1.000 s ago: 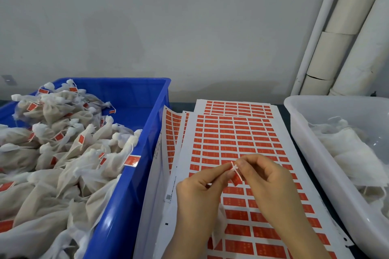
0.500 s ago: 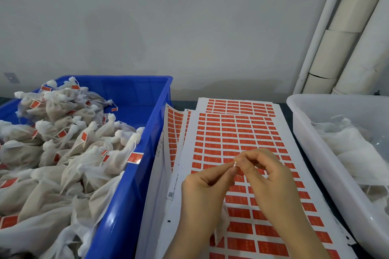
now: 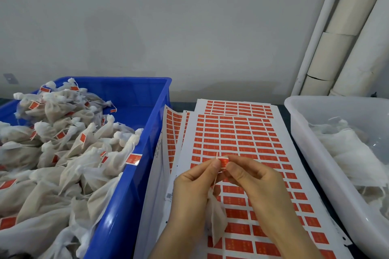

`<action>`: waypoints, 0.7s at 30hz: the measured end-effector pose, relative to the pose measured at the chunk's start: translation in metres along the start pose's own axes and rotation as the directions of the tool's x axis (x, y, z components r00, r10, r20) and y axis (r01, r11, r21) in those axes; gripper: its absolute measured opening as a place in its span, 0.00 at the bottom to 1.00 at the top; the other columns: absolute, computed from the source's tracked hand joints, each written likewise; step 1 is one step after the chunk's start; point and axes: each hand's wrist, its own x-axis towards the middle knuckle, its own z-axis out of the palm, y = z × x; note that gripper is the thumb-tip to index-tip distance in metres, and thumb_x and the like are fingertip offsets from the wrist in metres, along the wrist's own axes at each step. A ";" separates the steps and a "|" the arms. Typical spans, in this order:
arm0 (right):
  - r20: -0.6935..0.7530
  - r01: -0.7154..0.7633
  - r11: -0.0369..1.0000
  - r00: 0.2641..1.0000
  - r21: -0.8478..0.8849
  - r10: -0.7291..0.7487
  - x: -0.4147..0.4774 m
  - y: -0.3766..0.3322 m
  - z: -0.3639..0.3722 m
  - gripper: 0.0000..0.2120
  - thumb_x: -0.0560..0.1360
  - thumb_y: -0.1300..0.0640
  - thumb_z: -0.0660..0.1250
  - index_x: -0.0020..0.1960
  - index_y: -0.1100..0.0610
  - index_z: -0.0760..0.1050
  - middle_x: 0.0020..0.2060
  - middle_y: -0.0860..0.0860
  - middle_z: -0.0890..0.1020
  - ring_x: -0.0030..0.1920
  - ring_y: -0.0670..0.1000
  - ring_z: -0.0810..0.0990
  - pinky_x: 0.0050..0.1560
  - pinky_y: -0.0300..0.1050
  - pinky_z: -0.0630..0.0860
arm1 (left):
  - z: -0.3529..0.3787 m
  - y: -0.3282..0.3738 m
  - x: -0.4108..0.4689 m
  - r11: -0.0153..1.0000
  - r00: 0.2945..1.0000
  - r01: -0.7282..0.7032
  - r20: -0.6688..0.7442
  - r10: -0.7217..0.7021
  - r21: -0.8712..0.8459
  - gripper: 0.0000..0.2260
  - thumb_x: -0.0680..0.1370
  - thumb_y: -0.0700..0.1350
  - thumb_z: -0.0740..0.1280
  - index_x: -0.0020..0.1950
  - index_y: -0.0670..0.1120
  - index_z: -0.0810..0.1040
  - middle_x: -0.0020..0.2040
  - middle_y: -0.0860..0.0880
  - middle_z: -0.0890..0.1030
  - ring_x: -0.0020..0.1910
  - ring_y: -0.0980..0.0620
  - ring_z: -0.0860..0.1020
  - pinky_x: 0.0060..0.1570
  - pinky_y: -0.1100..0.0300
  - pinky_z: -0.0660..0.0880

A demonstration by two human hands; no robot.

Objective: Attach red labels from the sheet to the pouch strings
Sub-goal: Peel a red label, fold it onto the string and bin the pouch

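A: Pinching the red label (image 3: 223, 162) round the string (image 3: 215, 181), why both hands?
B: Likely to seal it. Left hand (image 3: 195, 193) and right hand (image 3: 252, 183) clamp it between fingertips above the sheet (image 3: 242, 139), pouch (image 3: 216, 216) dangling beneath, labelled pouches (image 3: 63, 143) heaped in the blue crate (image 3: 134, 174) alongside.

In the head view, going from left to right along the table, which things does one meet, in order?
Blue crate of labelled pouches → left hand → red label pinched by both hands → right hand → white tub of white pouches. The label sheets lie under the hands, so they are left out.
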 end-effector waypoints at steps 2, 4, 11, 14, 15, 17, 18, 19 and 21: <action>-0.013 -0.001 1.000 1.000 0.015 0.002 0.001 0.002 0.000 0.12 0.60 0.39 0.67 0.42 0.41 0.78 0.38 0.31 0.81 0.42 0.35 0.81 0.34 0.26 0.74 | 0.000 0.000 0.000 1.000 1.000 -0.002 -0.004 0.002 -0.012 0.11 0.66 0.53 0.69 0.44 0.53 0.86 0.45 0.53 0.85 0.47 0.54 0.83 0.57 0.48 0.77; -0.022 0.003 1.000 1.000 0.023 -0.003 0.001 0.003 0.001 0.11 0.60 0.40 0.67 0.41 0.41 0.78 0.38 0.32 0.81 0.42 0.35 0.81 0.35 0.27 0.75 | 0.000 0.000 0.000 1.000 1.000 -0.002 -0.003 0.002 -0.018 0.11 0.66 0.53 0.69 0.44 0.53 0.86 0.45 0.52 0.86 0.47 0.53 0.84 0.57 0.47 0.77; -0.028 0.013 0.996 1.000 0.084 -0.011 0.002 0.005 0.001 0.09 0.60 0.43 0.67 0.40 0.41 0.78 0.36 0.31 0.81 0.41 0.35 0.81 0.33 0.27 0.75 | 0.003 0.001 -0.001 0.999 1.000 -0.007 -0.015 0.006 -0.034 0.14 0.65 0.53 0.69 0.47 0.51 0.85 0.45 0.53 0.85 0.47 0.55 0.83 0.56 0.50 0.77; -0.034 0.014 0.993 0.999 0.114 -0.010 0.003 0.005 0.001 0.07 0.62 0.45 0.68 0.39 0.42 0.79 0.36 0.33 0.82 0.40 0.36 0.81 0.33 0.27 0.74 | 0.004 0.001 -0.002 0.999 1.000 -0.017 -0.022 0.017 -0.027 0.13 0.65 0.53 0.68 0.46 0.52 0.85 0.45 0.54 0.85 0.47 0.53 0.83 0.53 0.52 0.77; -0.035 0.014 0.993 0.999 0.120 -0.010 0.003 0.006 0.001 0.06 0.63 0.46 0.69 0.39 0.43 0.79 0.36 0.34 0.82 0.40 0.36 0.81 0.32 0.28 0.74 | 0.004 0.001 -0.001 1.000 1.000 -0.024 -0.021 0.023 -0.018 0.13 0.65 0.53 0.68 0.45 0.52 0.85 0.45 0.54 0.85 0.47 0.54 0.83 0.52 0.53 0.77; -0.039 0.012 0.992 0.999 0.127 -0.007 0.003 0.006 0.001 0.04 0.64 0.47 0.70 0.39 0.43 0.79 0.36 0.34 0.82 0.39 0.37 0.82 0.33 0.29 0.75 | 0.004 0.000 -0.001 0.999 0.999 -0.043 -0.017 0.043 -0.004 0.12 0.65 0.53 0.68 0.44 0.53 0.84 0.44 0.54 0.85 0.45 0.56 0.83 0.48 0.56 0.79; -0.040 0.014 0.992 0.999 0.128 -0.009 0.003 0.006 0.001 0.04 0.64 0.47 0.70 0.39 0.43 0.79 0.36 0.34 0.82 0.39 0.37 0.82 0.33 0.29 0.75 | 0.004 0.000 -0.001 0.998 0.998 -0.059 -0.015 0.059 0.003 0.11 0.65 0.54 0.67 0.43 0.53 0.84 0.43 0.55 0.85 0.45 0.57 0.83 0.44 0.60 0.79; -0.045 0.019 0.992 0.999 0.126 -0.014 0.003 0.006 0.001 0.05 0.63 0.46 0.69 0.39 0.43 0.79 0.35 0.34 0.82 0.39 0.37 0.81 0.33 0.28 0.75 | 0.004 -0.001 -0.001 0.996 0.996 -0.084 -0.016 0.084 0.019 0.10 0.66 0.54 0.67 0.42 0.54 0.84 0.42 0.55 0.85 0.44 0.58 0.83 0.40 0.63 0.79; -0.056 0.032 0.994 0.998 0.104 -0.027 0.003 0.006 0.001 0.05 0.64 0.46 0.70 0.39 0.44 0.78 0.35 0.33 0.81 0.39 0.36 0.81 0.32 0.28 0.75 | 0.005 -0.002 0.000 0.985 0.987 -0.151 -0.047 0.155 0.081 0.06 0.70 0.51 0.68 0.42 0.54 0.84 0.40 0.56 0.85 0.43 0.59 0.83 0.33 0.68 0.77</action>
